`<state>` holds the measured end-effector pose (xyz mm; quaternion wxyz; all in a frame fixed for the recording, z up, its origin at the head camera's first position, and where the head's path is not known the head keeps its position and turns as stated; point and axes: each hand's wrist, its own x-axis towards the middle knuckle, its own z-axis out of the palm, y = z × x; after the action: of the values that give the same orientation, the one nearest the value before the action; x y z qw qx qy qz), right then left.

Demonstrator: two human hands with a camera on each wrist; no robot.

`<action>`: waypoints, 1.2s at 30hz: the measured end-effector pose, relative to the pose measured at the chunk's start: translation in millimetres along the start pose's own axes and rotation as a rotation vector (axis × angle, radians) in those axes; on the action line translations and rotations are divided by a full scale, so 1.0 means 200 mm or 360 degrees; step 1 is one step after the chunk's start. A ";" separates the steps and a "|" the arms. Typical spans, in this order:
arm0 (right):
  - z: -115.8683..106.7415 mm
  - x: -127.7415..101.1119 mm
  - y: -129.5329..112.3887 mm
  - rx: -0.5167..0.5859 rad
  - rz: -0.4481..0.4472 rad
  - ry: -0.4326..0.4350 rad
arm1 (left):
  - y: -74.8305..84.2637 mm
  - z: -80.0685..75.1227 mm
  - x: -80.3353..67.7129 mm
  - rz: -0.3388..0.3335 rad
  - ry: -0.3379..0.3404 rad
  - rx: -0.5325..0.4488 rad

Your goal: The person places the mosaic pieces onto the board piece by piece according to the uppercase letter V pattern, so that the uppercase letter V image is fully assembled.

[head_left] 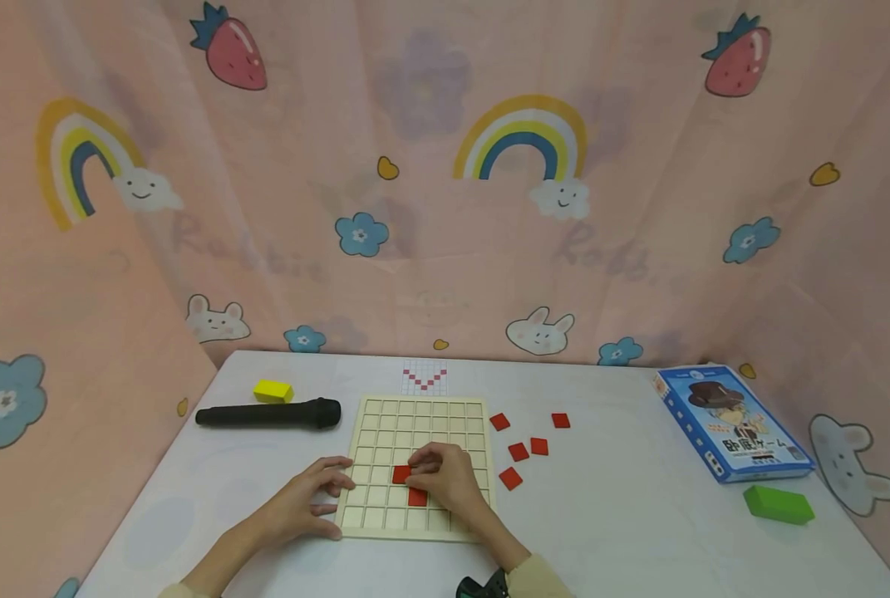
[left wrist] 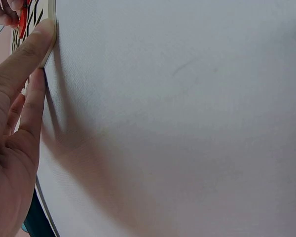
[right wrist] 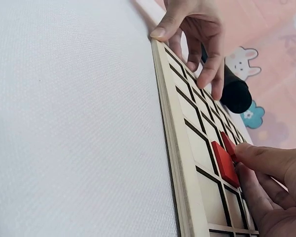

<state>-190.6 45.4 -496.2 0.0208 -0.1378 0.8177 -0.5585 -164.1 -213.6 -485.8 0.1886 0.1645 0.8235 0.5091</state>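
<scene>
A pale wooden grid board [head_left: 422, 432] lies flat on the white table. One red square tile [head_left: 417, 497] sits in a cell near the board's front; in the right wrist view this red tile [right wrist: 224, 164] lies flat. My right hand [head_left: 420, 472] rests over the board and pinches a second red tile [head_left: 400, 474], which is tilted [right wrist: 229, 144] at my fingertips [right wrist: 249, 154] just above a neighbouring cell. My left hand [head_left: 331, 492] steadies the board's left edge, thumb [left wrist: 33, 47] against the near corner [left wrist: 51, 19], fingers [right wrist: 207, 59] resting on top.
Several loose red tiles [head_left: 518, 452] lie right of the board. A black cylinder [head_left: 268, 414] and a yellow block [head_left: 273, 390] lie at the back left. A pattern card [head_left: 424, 376] sits behind the board. A blue box [head_left: 732, 423] and a green block [head_left: 779, 504] are at the right.
</scene>
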 end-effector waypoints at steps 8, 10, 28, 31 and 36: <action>0.00 0.00 0.01 0.0068 0.0006 -0.0042 | 0.01 0.01 0.00 -0.0018 0.0006 0.0014; -0.01 0.00 0.01 0.0077 0.0011 -0.0050 | 0.01 0.01 0.00 -0.0022 0.0006 0.0015; -0.24 -0.05 0.06 0.0365 0.0196 -0.0046 | 0.04 0.00 0.01 -0.0033 0.0030 0.0117; -0.32 -0.07 0.07 0.0325 0.0233 -0.0025 | 0.04 0.00 0.01 -0.0048 0.0036 0.0124; -0.46 -0.11 0.13 0.0279 0.0298 0.0018 | 0.04 0.00 0.01 -0.0058 0.0038 0.0134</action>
<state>-191.6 143.5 -488.1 0.0802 -0.0554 0.7752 -0.6241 -165.0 -209.1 -480.1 0.1810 0.1510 0.8493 0.4725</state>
